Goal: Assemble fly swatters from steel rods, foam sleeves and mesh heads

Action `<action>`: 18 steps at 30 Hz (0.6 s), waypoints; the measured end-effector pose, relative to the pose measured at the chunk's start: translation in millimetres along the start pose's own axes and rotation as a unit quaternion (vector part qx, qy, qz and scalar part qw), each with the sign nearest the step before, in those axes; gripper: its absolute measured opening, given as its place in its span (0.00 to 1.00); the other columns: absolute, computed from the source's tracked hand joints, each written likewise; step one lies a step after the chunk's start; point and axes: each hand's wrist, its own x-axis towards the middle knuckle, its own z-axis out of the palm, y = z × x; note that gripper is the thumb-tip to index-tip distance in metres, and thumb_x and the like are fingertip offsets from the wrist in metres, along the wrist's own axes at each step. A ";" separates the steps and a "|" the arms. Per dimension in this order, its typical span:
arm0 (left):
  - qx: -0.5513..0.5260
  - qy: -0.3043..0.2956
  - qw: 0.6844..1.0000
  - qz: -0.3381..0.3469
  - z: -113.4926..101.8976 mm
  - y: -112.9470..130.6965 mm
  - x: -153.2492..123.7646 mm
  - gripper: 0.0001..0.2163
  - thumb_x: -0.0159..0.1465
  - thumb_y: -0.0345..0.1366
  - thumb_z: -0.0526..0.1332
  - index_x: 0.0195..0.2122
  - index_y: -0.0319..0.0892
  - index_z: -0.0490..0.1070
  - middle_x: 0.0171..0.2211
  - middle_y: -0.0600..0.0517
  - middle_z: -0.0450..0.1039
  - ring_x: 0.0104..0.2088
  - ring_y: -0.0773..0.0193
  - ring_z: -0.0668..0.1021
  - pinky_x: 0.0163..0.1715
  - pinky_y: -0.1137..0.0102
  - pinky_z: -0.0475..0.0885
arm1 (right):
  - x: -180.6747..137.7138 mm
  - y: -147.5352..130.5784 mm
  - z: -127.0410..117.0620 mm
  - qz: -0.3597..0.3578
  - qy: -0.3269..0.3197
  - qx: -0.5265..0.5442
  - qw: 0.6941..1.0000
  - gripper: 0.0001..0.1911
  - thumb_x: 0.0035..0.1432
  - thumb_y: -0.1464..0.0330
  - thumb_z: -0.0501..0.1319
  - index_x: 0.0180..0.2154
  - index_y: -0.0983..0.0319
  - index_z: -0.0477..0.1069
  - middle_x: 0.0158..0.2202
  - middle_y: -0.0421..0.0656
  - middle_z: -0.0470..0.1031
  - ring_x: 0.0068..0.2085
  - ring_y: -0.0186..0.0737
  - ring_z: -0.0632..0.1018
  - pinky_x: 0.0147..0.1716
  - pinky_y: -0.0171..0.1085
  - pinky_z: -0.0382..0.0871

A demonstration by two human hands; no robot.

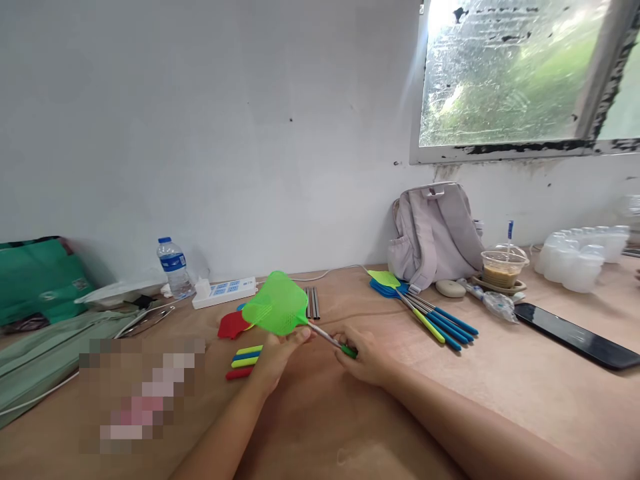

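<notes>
The left hand [276, 359] curled around the neck of the green fly swatter [277, 305] while the right hand [366, 359] clamped its handle (green grip), so supporting both ends of the thin rod.

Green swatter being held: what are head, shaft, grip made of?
The head looks like translucent green plastic mesh; light shows through the grid. The shaft is probably bare metal: silver, shiny. The grip in the right hand is green, likely plastic or rubber; mostly covered.

Counter [500, 393] bare at near right. Green swatter [277, 308] occupies centre; swatter bundle [435, 319] blocks behind; coloured handle pieces [246, 360] left; phone [575, 339] far right.
</notes>
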 end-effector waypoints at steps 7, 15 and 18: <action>0.150 0.081 0.980 0.100 -20.5 -9.7 16.5 0.16 0.46 0.36 0.63 0.37 0.41 0.64 0.34 0.52 0.70 0.29 0.68 0.73 0.35 0.69 0.69 | 12.2 64.2 -47.3 0.084 0.117 -0.162 0.976 0.11 0.53 0.73 0.53 0.40 0.62 0.67 0.35 0.45 0.70 0.36 0.38 0.71 0.37 0.35 0.63; 0.198 0.179 0.955 0.130 -43.0 -13.7 28.5 0.10 0.47 0.36 0.58 0.31 0.43 0.62 0.27 0.57 0.64 0.24 0.70 0.69 0.26 0.74 0.67 | -1.9 113.2 -89.0 0.314 0.004 -0.320 0.894 0.16 0.54 0.72 0.52 0.43 0.61 0.72 0.38 0.48 0.73 0.40 0.43 0.73 0.36 0.34 0.61; 0.211 0.201 0.948 0.131 -45.9 -11.6 29.2 0.10 0.47 0.37 0.58 0.31 0.42 0.62 0.27 0.57 0.65 0.26 0.69 0.70 0.28 0.73 0.67 | -2.4 111.0 -86.0 0.318 -0.019 -0.321 0.892 0.14 0.54 0.71 0.52 0.38 0.60 0.74 0.36 0.48 0.75 0.39 0.45 0.74 0.34 0.35 0.61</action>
